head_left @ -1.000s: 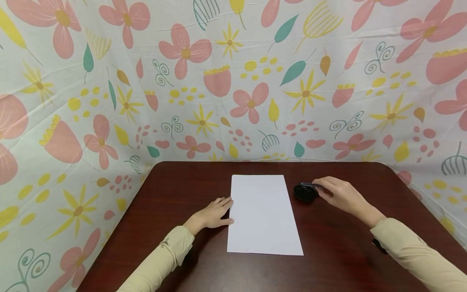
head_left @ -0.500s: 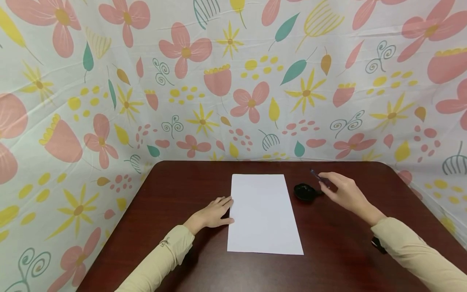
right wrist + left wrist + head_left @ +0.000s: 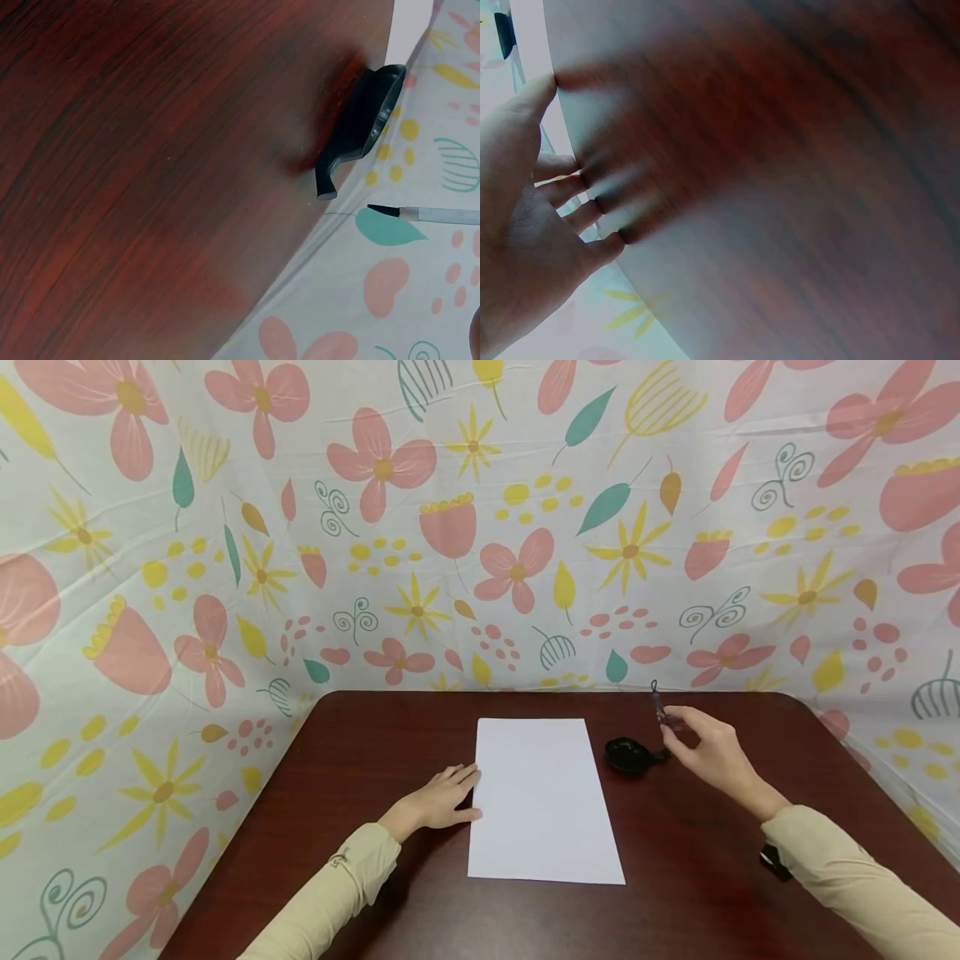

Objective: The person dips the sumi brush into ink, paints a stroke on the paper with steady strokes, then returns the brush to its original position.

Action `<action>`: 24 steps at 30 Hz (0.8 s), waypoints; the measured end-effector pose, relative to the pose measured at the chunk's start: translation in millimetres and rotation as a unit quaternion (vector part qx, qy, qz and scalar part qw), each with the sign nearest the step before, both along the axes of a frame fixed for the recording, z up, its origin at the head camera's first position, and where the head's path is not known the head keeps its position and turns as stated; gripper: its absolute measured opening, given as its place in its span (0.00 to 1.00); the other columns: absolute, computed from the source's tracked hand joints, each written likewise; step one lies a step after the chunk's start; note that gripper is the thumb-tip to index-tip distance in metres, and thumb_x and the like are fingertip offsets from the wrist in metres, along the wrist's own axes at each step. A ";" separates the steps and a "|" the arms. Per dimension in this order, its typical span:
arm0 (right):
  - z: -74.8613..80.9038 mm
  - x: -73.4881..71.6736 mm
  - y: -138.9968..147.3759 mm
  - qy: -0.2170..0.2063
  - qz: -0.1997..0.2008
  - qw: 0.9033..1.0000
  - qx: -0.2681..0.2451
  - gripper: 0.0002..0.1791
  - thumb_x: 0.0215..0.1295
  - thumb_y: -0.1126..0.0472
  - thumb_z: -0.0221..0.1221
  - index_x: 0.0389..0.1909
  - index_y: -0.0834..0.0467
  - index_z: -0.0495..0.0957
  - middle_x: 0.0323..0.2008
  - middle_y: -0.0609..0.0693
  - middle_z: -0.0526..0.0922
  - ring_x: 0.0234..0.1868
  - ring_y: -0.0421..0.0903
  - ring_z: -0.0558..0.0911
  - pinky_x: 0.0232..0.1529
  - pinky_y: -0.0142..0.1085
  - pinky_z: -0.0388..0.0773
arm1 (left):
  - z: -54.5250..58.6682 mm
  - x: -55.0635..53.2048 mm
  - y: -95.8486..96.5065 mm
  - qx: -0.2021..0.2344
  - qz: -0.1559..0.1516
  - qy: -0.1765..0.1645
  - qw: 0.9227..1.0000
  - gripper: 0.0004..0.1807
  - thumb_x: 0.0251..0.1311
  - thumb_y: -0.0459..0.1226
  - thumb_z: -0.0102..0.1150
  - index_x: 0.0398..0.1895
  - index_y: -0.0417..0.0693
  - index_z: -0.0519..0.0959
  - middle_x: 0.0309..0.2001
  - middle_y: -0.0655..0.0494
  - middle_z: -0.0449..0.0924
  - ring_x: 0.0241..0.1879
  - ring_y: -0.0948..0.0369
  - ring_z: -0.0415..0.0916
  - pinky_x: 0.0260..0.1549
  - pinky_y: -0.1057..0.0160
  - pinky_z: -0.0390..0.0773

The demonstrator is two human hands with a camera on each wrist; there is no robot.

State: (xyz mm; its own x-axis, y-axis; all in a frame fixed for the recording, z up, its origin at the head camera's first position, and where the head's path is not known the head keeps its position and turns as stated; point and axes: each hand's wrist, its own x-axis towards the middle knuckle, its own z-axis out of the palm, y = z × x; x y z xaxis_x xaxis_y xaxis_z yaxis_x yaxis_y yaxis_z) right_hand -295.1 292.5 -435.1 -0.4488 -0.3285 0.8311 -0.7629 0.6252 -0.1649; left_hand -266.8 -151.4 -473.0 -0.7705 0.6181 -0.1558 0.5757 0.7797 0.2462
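My left hand (image 3: pixel 435 799) rests flat at the left edge of a white sheet of paper (image 3: pixel 543 802), fingers spread and fingertips touching it. In the left wrist view the same hand (image 3: pixel 525 202) shows its straight fingers and thumb. With thumb and fingers, my right hand (image 3: pixel 712 747) pinches a slim writing brush (image 3: pixel 658 703) above the table, its hanging loop pointing up and away. The right wrist view shows the brush's dark bristle tip (image 3: pixel 384 211) and pale ferrule. Just left of that hand stands a small black ink dish (image 3: pixel 628 756) with a short handle (image 3: pixel 325 184).
The dark red-brown wooden table (image 3: pixel 375 735) carries the paper and dish. A flower-printed cloth (image 3: pixel 480 527) hangs behind the table and along its left and right sides. A dark object (image 3: pixel 775 862) shows under the right sleeve.
My right hand has moved slightly right and turned the brush from lying nearly level over the dish to pointing its loop end upward. The dish handle is now more exposed. The left hand stays put.
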 end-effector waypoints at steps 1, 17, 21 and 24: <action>0.0 -0.3 -0.1 -0.007 -0.002 1.000 -0.006 0.23 0.42 0.78 0.65 0.45 0.68 0.80 0.36 0.57 0.85 0.42 0.25 0.78 0.43 0.15 0.73 | -0.2 0.0 0.0 -0.001 0.000 0.000 1.000 0.40 0.69 0.52 0.50 0.75 0.37 0.53 0.76 0.43 0.49 0.74 0.42 0.48 0.69 0.42 0.56; 1.1 -4.4 -4.0 -0.030 -0.015 0.998 -0.057 0.22 0.46 0.79 0.65 0.45 0.64 0.81 0.36 0.57 0.86 0.37 0.34 0.82 0.42 0.13 0.72 | 1.3 -0.1 -0.2 -0.002 -0.008 0.004 1.000 0.40 0.70 0.52 0.49 0.74 0.36 0.53 0.76 0.41 0.49 0.74 0.42 0.48 0.69 0.43 0.56; 1.3 -5.1 -5.6 -0.031 -0.010 0.997 -0.070 0.24 0.44 0.81 0.66 0.45 0.64 0.81 0.37 0.57 0.86 0.39 0.26 0.81 0.42 0.12 0.71 | 0.8 -0.1 -0.5 -0.001 -0.010 0.006 1.000 0.40 0.70 0.52 0.49 0.74 0.35 0.53 0.76 0.41 0.49 0.74 0.41 0.49 0.69 0.43 0.56; 1.4 -5.6 -7.2 -0.030 -0.007 0.996 -0.080 0.25 0.42 0.82 0.67 0.45 0.64 0.81 0.37 0.58 0.86 0.42 0.20 0.78 0.42 0.11 0.70 | -0.2 -0.3 -0.8 0.000 -0.008 0.004 1.000 0.40 0.70 0.52 0.49 0.74 0.36 0.53 0.76 0.41 0.49 0.74 0.42 0.48 0.69 0.42 0.56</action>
State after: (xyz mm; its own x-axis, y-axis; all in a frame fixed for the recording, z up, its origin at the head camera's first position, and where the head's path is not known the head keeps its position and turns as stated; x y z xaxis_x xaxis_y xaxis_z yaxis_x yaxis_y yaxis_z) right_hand -300.7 285.3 -433.7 -0.5031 -0.1880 0.8435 -0.7402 0.5975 -0.3083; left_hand -267.1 -152.2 -473.1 -0.7618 0.6302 -0.1500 0.5899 0.7705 0.2416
